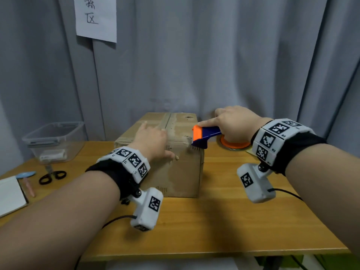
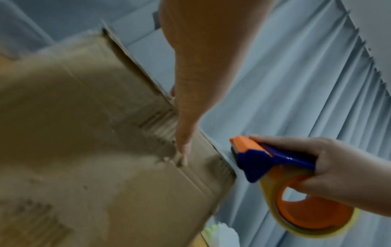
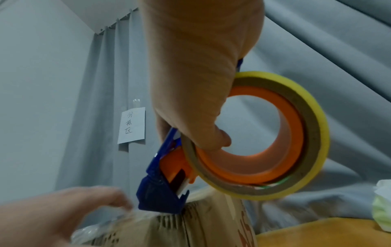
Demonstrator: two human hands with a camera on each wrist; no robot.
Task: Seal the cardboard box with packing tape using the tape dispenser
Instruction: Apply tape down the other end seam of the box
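A brown cardboard box (image 1: 183,172) with its flaps down stands in the middle of the wooden table (image 1: 224,221). My left hand (image 1: 152,139) lies flat on the box's top near the front edge, fingers straight along the centre seam (image 2: 184,147). My right hand (image 1: 233,123) grips a blue and orange tape dispenser (image 1: 204,136) with a yellowish tape roll (image 3: 296,133). The dispenser's blue nose (image 3: 162,197) touches the box's top right front corner. The box (image 2: 95,133) fills the left wrist view, with the dispenser (image 2: 264,160) beside its corner.
A clear plastic bin (image 1: 54,141) stands at the table's back left. Black scissors (image 1: 52,177), a pink pen and a white notebook (image 1: 9,193) lie at the left. A grey curtain (image 1: 214,55) with a paper sign (image 1: 96,16) hangs behind.
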